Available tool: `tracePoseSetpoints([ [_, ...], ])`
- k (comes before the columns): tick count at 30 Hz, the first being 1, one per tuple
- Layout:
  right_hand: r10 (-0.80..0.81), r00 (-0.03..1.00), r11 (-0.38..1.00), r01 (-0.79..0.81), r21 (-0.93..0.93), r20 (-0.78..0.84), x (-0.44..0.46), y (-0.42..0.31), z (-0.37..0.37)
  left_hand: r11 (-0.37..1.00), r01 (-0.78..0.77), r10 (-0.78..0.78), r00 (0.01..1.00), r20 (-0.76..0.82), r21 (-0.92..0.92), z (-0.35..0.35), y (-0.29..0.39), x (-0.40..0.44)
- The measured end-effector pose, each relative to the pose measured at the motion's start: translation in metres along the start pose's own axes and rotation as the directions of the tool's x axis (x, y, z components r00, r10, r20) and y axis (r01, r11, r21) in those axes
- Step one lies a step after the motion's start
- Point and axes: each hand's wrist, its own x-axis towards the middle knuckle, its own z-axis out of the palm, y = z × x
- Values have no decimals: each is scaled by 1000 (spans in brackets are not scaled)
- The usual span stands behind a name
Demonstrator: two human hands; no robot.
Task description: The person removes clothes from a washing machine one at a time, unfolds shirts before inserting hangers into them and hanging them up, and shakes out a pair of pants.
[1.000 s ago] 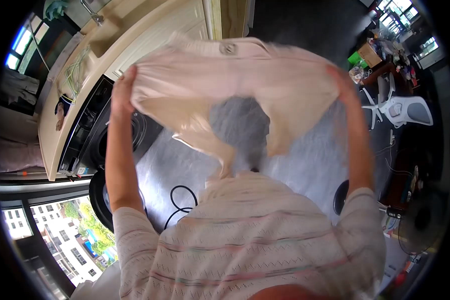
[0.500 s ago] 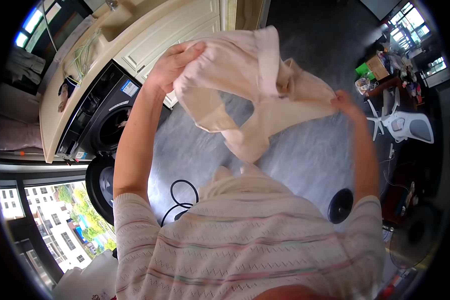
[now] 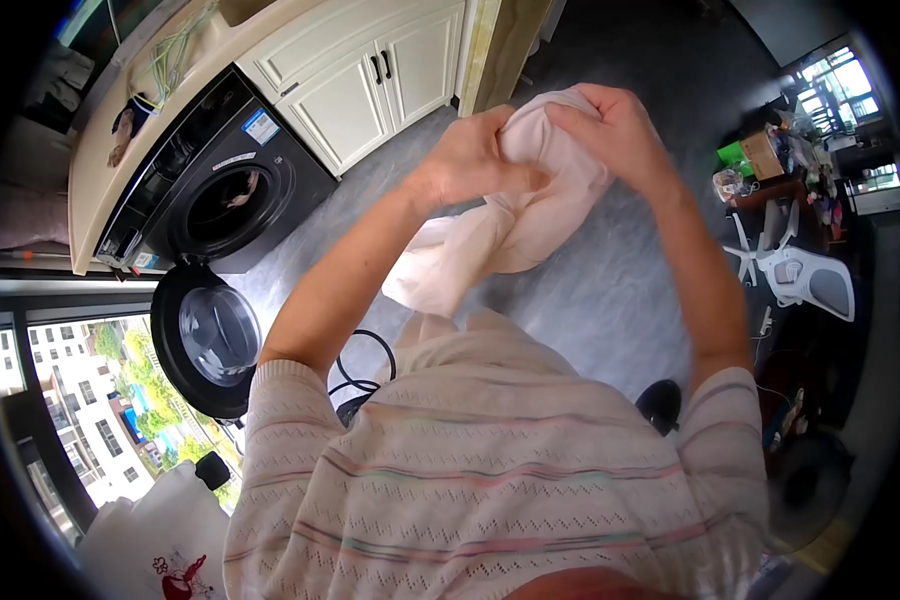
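Observation:
A pale pink garment (image 3: pixel 530 235) hangs bunched in front of me, its lower folds falling toward my feet. Its exact kind cannot be made out in this crumpled state. My left hand (image 3: pixel 475 160) is closed on the upper left edge, thumb across the cloth. At the top right, my right hand (image 3: pixel 615 135) grips the gathered fabric between thumb and fingers. Only a short stretch of cloth separates the two hands. Some fingertips are hidden in the folds.
On the left, a black front-loading washing machine (image 3: pixel 150 225) has its round door (image 3: pixel 205 340) swung open, with some cloth inside the drum. White cabinets (image 3: pixel 355 100) stand beyond it. A white swivel chair (image 3: pixel 805 275) and a cluttered desk are at right. A black cable (image 3: pixel 365 385) loops on the floor.
My hands have come together from wide apart, the right one moving left and up. The garment, spread out before, is now bunched between them. My view has shifted, showing more of the washing machine.

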Motion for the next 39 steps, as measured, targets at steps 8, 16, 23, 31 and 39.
tracePoseSetpoints([
  [8, -57, 998, 998, 56, -23, -18, 0, -18, -10, 936, 129, -82, 985, -152, 328, -13, -45, 6],
  [16, -197, 975, 859, 120, -498, -104, -13, -24, -59, 972, 6, -49, 983, -177, -234, -19, -54, 18],
  [23, -147, 982, 916, 88, -391, -122, -31, -74, -85, 884, -144, 263, 940, -220, 444, 0, -57, 33],
  [31, 3, 836, 965, -147, -218, -549, -61, -89, -164, 750, 185, -134, 983, -127, 635, 2, -177, 46],
  [39, 229, 812, 959, -283, -18, -536, -100, -8, -241, 957, 258, -209, 931, -299, 133, -77, -244, 39],
])
